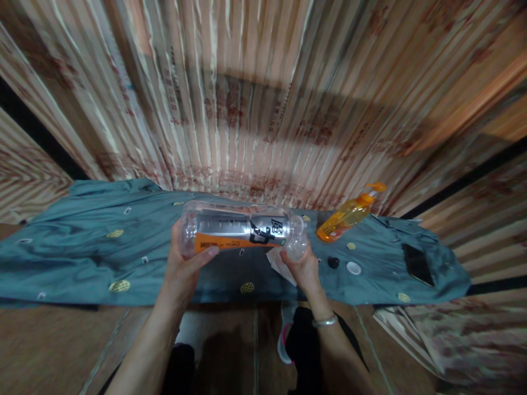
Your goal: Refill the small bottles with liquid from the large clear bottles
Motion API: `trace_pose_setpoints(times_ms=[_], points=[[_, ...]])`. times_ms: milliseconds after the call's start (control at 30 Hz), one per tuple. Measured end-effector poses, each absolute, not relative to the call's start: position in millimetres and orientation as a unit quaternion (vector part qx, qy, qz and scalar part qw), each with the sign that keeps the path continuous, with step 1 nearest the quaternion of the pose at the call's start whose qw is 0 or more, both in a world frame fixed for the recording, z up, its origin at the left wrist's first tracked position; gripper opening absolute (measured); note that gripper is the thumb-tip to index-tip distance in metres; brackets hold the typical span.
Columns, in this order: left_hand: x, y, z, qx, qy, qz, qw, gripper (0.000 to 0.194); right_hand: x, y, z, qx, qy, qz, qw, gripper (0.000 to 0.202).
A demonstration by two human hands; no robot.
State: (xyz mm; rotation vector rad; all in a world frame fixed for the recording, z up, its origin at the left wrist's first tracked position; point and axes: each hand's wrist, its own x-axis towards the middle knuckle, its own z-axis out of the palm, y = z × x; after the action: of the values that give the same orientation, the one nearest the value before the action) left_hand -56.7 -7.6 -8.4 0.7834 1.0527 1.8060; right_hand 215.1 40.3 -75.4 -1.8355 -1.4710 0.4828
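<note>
A large clear plastic bottle (236, 226) with a silver and orange label lies sideways in the air above the cloth. My left hand (185, 263) is wrapped round its base at the left end, thumb along the label. At the other end, my right hand (302, 267) is closed round a small clear piece (295, 241) at the neck; whether it is joined to the bottle cannot be made out. Under the right hand, a white paper (279, 264) lies on the cloth.
A blue-green cloth (156, 274) covers the narrow table. On its right side are an orange pump bottle (346, 218), a small black object (333, 263), a white round cap (353, 268) and a dark phone (417, 264). Striped wrapped sheets stand behind.
</note>
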Motion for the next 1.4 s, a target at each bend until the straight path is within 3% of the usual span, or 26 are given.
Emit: trace_pose_setpoints(times_ms=[1400], points=[[-56,-5,-8,0.322,0.412,0.735,0.431,0.088,216,42,-81,-0.718,-0.576,0.164,0.353,0.076]])
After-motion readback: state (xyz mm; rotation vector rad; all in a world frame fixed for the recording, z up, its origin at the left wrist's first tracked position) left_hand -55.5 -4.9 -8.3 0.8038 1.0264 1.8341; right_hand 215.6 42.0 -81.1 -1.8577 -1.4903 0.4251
